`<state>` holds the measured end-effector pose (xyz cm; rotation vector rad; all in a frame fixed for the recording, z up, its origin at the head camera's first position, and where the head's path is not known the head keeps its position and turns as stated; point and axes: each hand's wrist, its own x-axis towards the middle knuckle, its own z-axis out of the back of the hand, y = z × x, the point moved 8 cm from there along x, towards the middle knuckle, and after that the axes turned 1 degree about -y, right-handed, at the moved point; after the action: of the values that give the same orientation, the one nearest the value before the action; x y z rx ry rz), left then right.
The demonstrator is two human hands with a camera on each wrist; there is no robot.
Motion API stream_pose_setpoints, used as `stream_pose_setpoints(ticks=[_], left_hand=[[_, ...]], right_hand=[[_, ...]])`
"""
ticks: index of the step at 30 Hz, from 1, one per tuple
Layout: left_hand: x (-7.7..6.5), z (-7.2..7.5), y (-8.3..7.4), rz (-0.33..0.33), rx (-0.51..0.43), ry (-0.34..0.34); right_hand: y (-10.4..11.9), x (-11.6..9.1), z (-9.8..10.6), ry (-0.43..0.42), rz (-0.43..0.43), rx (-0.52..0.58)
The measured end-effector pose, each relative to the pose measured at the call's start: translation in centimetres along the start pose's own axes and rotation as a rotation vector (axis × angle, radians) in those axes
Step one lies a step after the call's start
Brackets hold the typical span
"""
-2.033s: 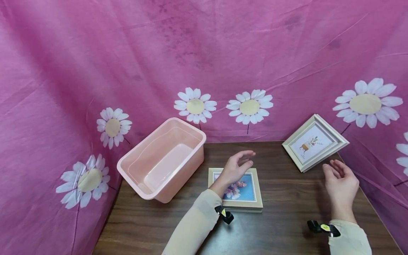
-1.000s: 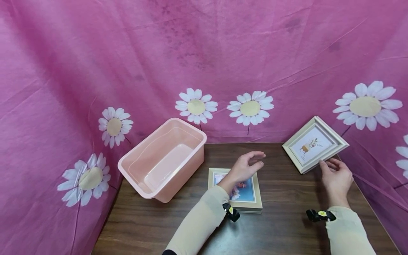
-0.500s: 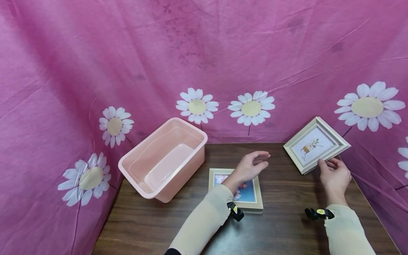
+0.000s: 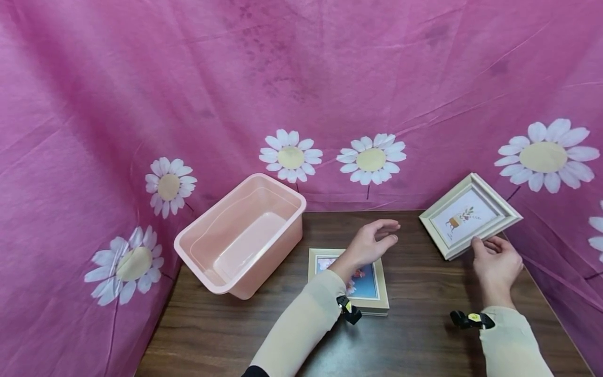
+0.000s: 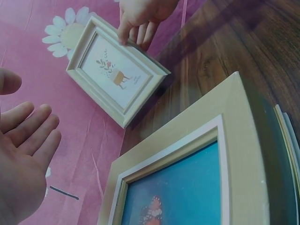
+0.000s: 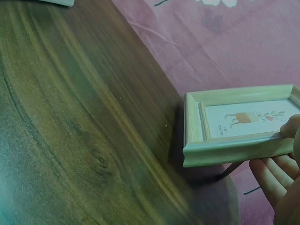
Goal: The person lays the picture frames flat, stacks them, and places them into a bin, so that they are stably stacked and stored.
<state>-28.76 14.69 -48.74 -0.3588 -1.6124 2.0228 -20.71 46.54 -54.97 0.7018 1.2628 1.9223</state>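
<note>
My right hand (image 4: 497, 267) pinches the lower right edge of a cream picture frame (image 4: 445, 243) with a plant print, thumb on the front and fingers behind. In the right wrist view that picture frame (image 6: 234, 150) tilts over the table, with a dark strip, perhaps its stand, beneath it. A second cream picture frame (image 4: 377, 305), showing pink blossoms on blue, lies flat at the middle. Over it reaches my left hand (image 4: 369, 243), fingers extended and holding nothing; the wrist covers part of the picture. The left wrist view has the flat picture frame (image 5: 243, 154) up close.
A pink plastic bin (image 4: 282, 251) stands at the back left of the dark wooden table (image 4: 212, 330). Behind and at both sides hangs a magenta cloth (image 4: 301, 78) printed with white daisies. Thin layers (image 5: 288, 136) show beneath the flat frame.
My right hand has moved up and left onto the plant-print frame and taken its edge; the frame has shifted slightly right. My left hand has drifted right above the flat frame.
</note>
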Motion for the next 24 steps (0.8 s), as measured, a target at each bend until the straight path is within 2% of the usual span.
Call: stream_pose_setpoints(ticks=[6, 24], left_hand=[[0.2, 0.0, 0.2, -0.011, 0.015, 0.002], [0.0, 0.9, 0.5, -0.003, 0.025, -0.012]], right_hand=[[1.2, -1.1, 1.0, -0.022, 0.008, 0.072], [5.0, -4.3, 1.3, 0.043, 0.046, 0.185]])
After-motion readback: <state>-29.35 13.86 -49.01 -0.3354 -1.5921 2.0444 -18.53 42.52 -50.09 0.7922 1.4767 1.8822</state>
